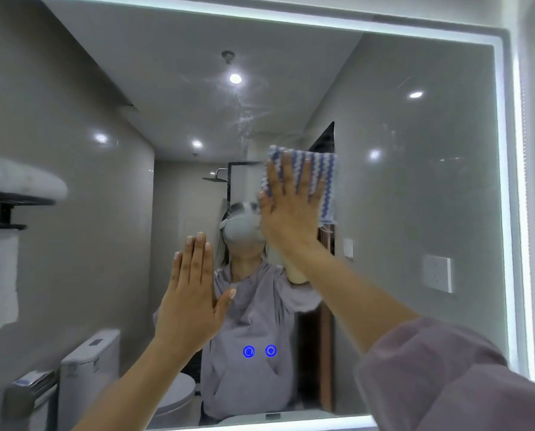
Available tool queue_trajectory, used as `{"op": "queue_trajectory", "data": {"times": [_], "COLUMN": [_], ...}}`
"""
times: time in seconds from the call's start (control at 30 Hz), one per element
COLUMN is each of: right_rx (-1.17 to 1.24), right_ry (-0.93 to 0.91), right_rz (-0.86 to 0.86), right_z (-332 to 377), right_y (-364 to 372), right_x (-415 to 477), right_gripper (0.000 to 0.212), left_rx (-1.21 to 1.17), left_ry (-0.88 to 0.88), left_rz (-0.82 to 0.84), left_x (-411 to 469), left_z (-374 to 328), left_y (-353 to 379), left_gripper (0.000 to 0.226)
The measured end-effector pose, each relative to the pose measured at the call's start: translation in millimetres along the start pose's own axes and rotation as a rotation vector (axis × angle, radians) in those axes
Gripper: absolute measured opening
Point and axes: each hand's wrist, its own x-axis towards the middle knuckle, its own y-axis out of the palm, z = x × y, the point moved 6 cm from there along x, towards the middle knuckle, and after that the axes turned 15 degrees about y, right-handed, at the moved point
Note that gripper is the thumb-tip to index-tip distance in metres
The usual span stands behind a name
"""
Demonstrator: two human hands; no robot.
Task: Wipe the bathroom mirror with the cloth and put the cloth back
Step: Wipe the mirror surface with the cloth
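Note:
The large bathroom mirror point(415, 197) with a lit white border fills the view. My right hand point(288, 206) lies flat with straight fingers on a blue-and-white striped cloth point(325, 178), pressing it against the glass near the middle. My left hand point(194, 293) is raised lower left of it, fingers straight and together, palm toward the mirror; contact with the glass cannot be told. Faint streaks show on the glass above the cloth.
Two blue touch icons point(260, 350) glow low on the mirror. The lit mirror edge point(508, 181) runs down the right. The reflection shows a towel shelf point(14, 194) at left, a toilet point(89, 365) below it, and a person in a grey hoodie.

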Motion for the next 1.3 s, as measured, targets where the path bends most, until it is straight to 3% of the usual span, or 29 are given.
{"op": "queue_trajectory", "data": {"times": [0.23,0.6,0.9,1.3], "right_rx": [0.023,-0.056,-0.045,-0.066], "right_ry": [-0.209,-0.25,-0.28,-0.131], "right_rz": [0.082,0.086,0.093,0.036], "right_z": [92.8,95.7,68.0,-25.8], "right_y": [17.4,18.0,10.0,-7.6], "right_x": [-21.8,-16.0,2.4,46.0], "right_gripper": [0.057,0.059,0.06,0.06], "left_rx": [0.036,0.021,0.019,0.015], "left_ry": [-0.027,-0.033,-0.003,0.014], "left_rz": [0.032,0.049,0.04,0.02], "left_x": [0.0,-0.2,-1.2,-1.3], "left_z": [1.7,1.6,2.1,2.3], "left_y": [1.7,-0.6,0.6,2.8], "left_gripper": [0.082,0.084,0.083,0.084]}}
